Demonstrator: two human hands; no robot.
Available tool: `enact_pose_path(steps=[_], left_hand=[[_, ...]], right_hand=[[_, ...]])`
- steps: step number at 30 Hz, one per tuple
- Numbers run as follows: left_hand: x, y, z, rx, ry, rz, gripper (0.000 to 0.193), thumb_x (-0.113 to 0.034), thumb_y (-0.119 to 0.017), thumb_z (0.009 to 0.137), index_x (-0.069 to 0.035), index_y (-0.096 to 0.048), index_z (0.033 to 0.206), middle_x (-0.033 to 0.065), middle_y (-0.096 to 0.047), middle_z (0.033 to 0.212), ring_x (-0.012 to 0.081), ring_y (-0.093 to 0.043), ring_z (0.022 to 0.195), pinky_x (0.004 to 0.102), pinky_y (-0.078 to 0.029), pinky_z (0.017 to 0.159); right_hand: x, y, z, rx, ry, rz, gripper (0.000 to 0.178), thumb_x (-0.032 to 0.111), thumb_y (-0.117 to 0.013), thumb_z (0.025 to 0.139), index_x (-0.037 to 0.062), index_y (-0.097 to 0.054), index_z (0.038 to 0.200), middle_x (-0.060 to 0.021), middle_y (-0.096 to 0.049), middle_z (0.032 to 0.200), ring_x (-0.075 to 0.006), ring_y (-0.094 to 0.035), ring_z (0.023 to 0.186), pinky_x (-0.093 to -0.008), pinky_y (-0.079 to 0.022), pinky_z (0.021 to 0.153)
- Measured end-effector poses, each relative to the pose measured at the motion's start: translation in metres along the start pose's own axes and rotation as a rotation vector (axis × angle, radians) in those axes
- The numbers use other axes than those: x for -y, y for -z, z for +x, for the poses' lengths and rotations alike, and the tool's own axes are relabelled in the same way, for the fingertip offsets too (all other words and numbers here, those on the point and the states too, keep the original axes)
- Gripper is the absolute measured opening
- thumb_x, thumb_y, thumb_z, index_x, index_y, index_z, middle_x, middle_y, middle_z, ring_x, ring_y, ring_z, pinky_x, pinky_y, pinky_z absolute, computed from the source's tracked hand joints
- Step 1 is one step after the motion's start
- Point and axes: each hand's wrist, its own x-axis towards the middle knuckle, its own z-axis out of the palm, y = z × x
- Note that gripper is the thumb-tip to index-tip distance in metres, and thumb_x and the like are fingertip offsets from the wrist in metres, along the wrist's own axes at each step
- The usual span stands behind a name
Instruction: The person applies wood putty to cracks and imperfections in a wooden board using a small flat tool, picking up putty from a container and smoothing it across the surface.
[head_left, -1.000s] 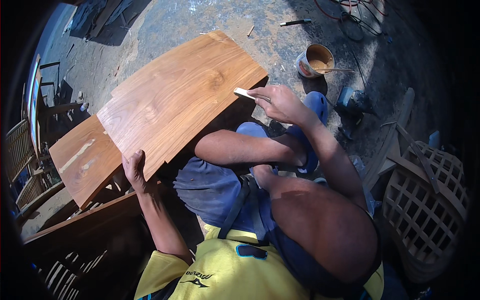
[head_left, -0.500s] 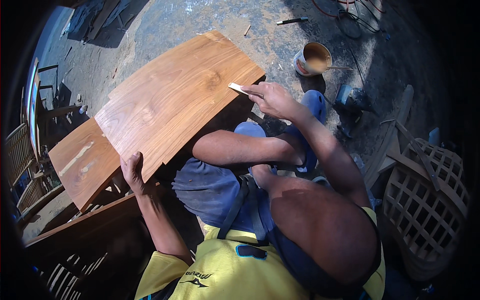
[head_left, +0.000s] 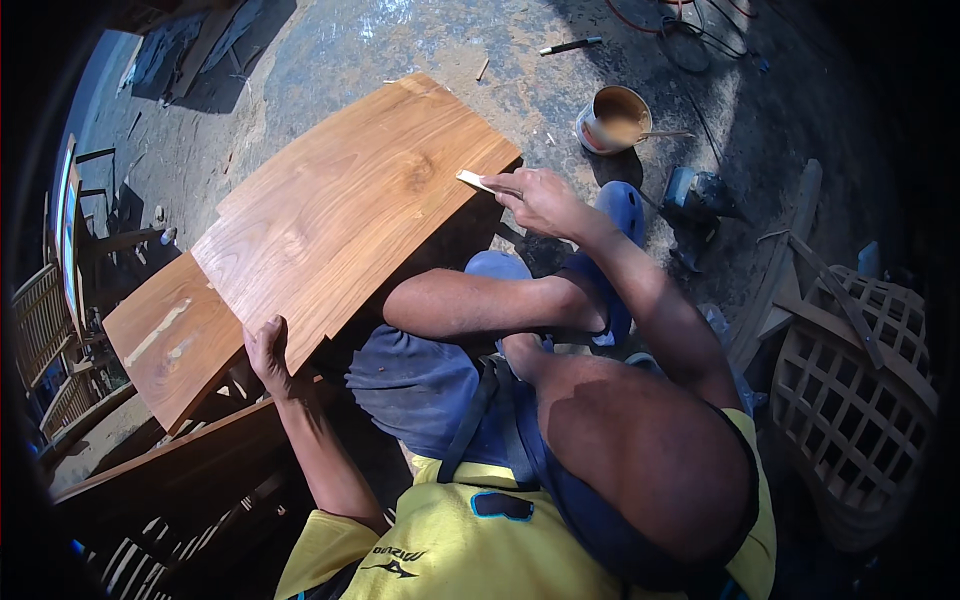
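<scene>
- Wooden panel: centre-left of frame, lying slantwise.
- Tub: upper right, apparently kept within reach.
- Left hand: gripping panel's lower end, thumb on top; presumably steadies it.
- Right hand: closed on pale strip by panel's right edge; pinch likely for control.

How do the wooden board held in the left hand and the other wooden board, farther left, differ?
Size: the held board shows much more surface than the other board.
Marks: the other board bears pale streaks; the held board shows a brown knot instead.
Overlap: the held board covers part of the other board in this view.
Both are brown wood with visible grain.
</scene>
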Motion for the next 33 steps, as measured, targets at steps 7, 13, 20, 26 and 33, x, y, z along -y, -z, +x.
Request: enact_pose_path(steps=[7, 13, 20, 26, 33], left_hand=[[-0.013, -0.020, -0.006, 0.016, 0.002, -0.029, 0.046, -0.015, -0.064, 0.090, 0.003, -0.053, 0.131, 0.0108, -0.065, 0.114, 0.0157, -0.064, 0.103, 0.0313, -0.051, 0.097], [-0.003, -0.001, 0.000, 0.022, -0.005, 0.033, 0.048, -0.018, -0.063, 0.090, 0.004, -0.053, 0.131, 0.0148, -0.064, 0.116, 0.0218, -0.066, 0.106, 0.0362, -0.053, 0.097], [0.004, 0.004, 0.004, 0.008, 0.008, 0.037, 0.051, -0.018, -0.063, 0.090, 0.005, -0.050, 0.134, 0.0152, -0.064, 0.116, 0.0223, -0.066, 0.108, 0.0368, -0.053, 0.098], [-0.001, 0.001, 0.002, 0.013, -0.011, 0.028, 0.052, -0.018, -0.063, 0.090, 0.005, -0.049, 0.135, 0.0171, -0.065, 0.118, 0.0248, -0.066, 0.111, 0.0382, -0.053, 0.100], [0.005, 0.007, 0.006, 0.038, -0.008, 0.038, 0.050, -0.017, -0.062, 0.090, 0.005, -0.051, 0.133, 0.0172, -0.065, 0.117, 0.0246, -0.067, 0.108, 0.0366, -0.055, 0.096]], right_hand=[[-0.008, 0.004, 0.007, 0.059, -0.059, -0.002, 0.037, 0.026, -0.058, 0.098, 0.0223, -0.069, 0.133, -0.0215, -0.073, 0.107, -0.0417, -0.070, 0.101, -0.0506, -0.055, 0.093], [-0.016, 0.007, 0.010, 0.045, -0.066, -0.022, 0.039, 0.026, -0.056, 0.099, 0.0220, -0.067, 0.137, -0.0219, -0.073, 0.107, -0.0417, -0.070, 0.102, -0.0500, -0.055, 0.093], [-0.036, -0.001, 0.006, -0.022, -0.069, 0.047, 0.039, 0.027, -0.056, 0.100, 0.0201, -0.067, 0.136, -0.0216, -0.073, 0.109, -0.0416, -0.070, 0.103, -0.0497, -0.055, 0.094], [-0.024, 0.018, 0.004, 0.089, -0.178, 0.025, 0.038, 0.029, -0.057, 0.099, 0.0224, -0.069, 0.134, -0.0225, -0.073, 0.111, -0.0422, -0.069, 0.103, -0.0505, -0.054, 0.096], [-0.044, 0.013, 0.011, 0.045, -0.172, 0.021, 0.037, 0.029, -0.058, 0.099, 0.0237, -0.069, 0.134, -0.0205, -0.073, 0.113, -0.0407, -0.069, 0.108, -0.0492, -0.053, 0.097]])
